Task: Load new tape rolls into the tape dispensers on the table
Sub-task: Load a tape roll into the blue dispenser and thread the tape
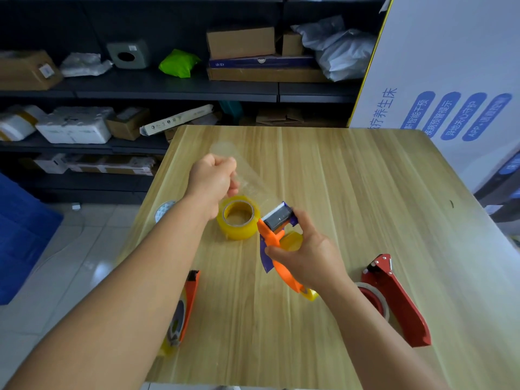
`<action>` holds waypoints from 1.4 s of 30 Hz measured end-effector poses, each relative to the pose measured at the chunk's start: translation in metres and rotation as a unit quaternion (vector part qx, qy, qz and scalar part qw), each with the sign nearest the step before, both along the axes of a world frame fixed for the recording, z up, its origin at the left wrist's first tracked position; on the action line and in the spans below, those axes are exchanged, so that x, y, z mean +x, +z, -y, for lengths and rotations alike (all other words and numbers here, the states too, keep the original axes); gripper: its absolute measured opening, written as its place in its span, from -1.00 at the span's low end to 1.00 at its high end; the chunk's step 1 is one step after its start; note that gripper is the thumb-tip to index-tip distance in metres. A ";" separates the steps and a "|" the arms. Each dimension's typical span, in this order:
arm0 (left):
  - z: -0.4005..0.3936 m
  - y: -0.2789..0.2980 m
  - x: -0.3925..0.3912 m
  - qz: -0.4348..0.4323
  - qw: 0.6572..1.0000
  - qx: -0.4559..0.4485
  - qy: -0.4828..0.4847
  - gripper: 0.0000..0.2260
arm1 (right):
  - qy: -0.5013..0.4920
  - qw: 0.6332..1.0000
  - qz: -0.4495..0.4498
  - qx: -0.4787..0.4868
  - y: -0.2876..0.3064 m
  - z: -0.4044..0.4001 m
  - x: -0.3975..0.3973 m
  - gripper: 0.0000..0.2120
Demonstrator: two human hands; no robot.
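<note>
Your right hand (306,257) grips the orange dispenser (277,243) above the surface; your left hand (213,178) fingers pinch the clear tape strip (253,184); keep it taut, flat across the serrated blade (274,211) beyond your right fingers

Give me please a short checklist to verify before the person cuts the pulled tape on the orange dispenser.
1. Right hand grips the orange dispenser firmly: ok.
2. Left hand pinches the free end of the clear tape strip: ok.
3. Strip runs over the serrated blade: ok, it leads to the blade edge.
4. Fingers away from the blade teeth: ok, the right fingers sit below the blade.
5. Roll seated fully on the dispenser hub: cannot tell, the hand covers it.
6. Loose yellow tape roll out of the way: not ok, it stands right beside the dispenser, under the left hand.
</note>
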State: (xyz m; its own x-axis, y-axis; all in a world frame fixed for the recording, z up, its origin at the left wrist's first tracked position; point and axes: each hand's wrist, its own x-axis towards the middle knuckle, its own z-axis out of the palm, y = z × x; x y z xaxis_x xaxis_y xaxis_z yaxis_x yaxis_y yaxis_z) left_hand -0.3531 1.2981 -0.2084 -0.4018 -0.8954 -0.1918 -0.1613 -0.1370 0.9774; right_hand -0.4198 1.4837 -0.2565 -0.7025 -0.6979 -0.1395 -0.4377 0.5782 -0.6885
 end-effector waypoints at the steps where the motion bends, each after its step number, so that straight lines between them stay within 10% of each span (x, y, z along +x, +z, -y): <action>1: 0.001 -0.006 0.003 0.001 1.000 0.020 0.007 -0.90 | 0.001 1.000 0.001 -0.004 -0.001 -0.001 0.001 -0.48; 16: -0.009 -0.046 0.012 -0.249 0.938 0.220 0.097 -0.67 | 0.000 0.999 0.007 -0.054 -0.005 -0.003 0.006 -0.47; 34: -0.017 -0.055 0.007 -0.083 0.965 0.247 -0.022 -0.87 | -0.021 0.996 0.022 -0.079 0.009 0.002 0.000 -0.46; 42: -0.019 -0.068 0.020 -0.096 0.959 0.253 -0.088 -0.60 | -0.033 0.995 0.029 -0.093 0.009 -0.001 -0.001 -0.44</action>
